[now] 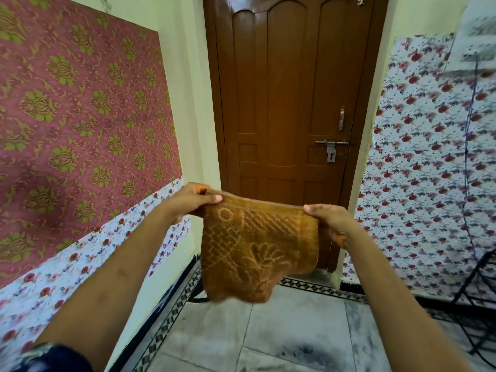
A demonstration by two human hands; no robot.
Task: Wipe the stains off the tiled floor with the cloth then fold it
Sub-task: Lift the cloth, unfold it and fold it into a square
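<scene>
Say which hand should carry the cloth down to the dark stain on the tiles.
Probably the right hand. It and the left hand each pinch a top corner of the cloth, but the dark stain lies right of centre, on its side.

The tiled floor point(268, 331) lies open in the near middle, beneath the orange cloth point(255, 251) that the left hand point(188, 202) and right hand point(332, 224) stretch across the passage. A wallpapered wall point(80, 116) closes the left and a shut wooden door point(290, 103) the far end. Black stand legs point(472, 278) and a hanging cable point(469, 135) crowd the right.
</scene>
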